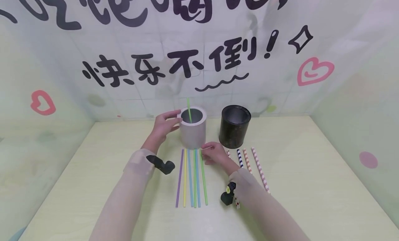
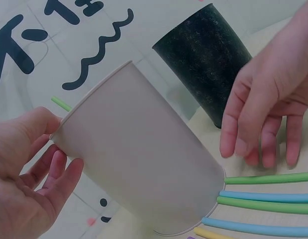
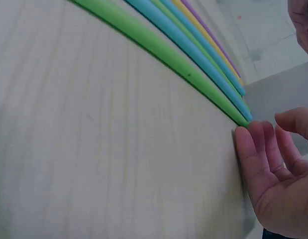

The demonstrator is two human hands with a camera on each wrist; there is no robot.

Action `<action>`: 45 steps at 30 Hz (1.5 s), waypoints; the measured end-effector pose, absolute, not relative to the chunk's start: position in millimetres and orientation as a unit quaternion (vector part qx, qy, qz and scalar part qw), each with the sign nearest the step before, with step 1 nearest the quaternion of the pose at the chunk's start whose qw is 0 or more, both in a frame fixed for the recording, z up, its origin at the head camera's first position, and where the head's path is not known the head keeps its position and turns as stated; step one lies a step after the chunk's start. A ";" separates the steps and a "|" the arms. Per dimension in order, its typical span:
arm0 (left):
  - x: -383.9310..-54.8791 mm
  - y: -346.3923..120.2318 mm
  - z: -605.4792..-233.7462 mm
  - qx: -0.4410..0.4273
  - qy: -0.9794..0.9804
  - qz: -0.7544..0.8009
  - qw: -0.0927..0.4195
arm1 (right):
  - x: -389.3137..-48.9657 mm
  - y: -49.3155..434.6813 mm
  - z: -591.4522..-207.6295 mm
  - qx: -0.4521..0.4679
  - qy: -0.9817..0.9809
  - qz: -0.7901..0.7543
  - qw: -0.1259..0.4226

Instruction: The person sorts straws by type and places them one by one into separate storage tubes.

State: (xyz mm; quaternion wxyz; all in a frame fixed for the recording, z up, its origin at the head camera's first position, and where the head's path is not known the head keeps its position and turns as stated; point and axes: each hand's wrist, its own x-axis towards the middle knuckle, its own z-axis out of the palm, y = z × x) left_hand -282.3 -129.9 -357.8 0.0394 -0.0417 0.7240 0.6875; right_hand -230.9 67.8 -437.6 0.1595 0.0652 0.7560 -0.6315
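Pale table [image 1: 311, 178], lettered wall [image 1: 202, 40] behind, 6 plain straws [image 1: 195, 178] atop

On desk [image 1: 311, 171], left can [image 1: 193, 135] stood ctr frame w/ 1 straw [image 1: 189, 110] in it; right can [image 1: 235, 132] R of it, apart. Straw row [image 1: 190, 178] lay lower ctr, in front of left can; 2nd straw row [image 1: 247, 161] R of that. L hand [image 1: 164, 125] was L of left can, R hand [image 1: 216, 153] betw. rows' upper ends.

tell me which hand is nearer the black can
Right. The right hand is just in front of the black can, slightly left; the left hand is farther left, beside the white can.
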 end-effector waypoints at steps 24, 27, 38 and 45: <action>-283.7 -129.0 -355.9 -0.038 0.727 0.685 0.035 | -224.9 50.3 -446.6 0.078 0.842 -0.531 0.059; -283.4 -128.7 -355.4 -0.039 0.728 0.684 0.035 | -224.6 47.9 -445.4 0.085 0.844 -0.526 0.057; -283.0 -129.1 -356.3 -0.046 0.728 0.683 0.038 | -224.2 43.5 -443.4 0.085 0.860 -0.499 0.056; -282.4 -129.7 -355.7 -0.044 0.734 0.676 0.040 | -225.2 41.8 -443.0 0.089 0.868 -0.484 0.061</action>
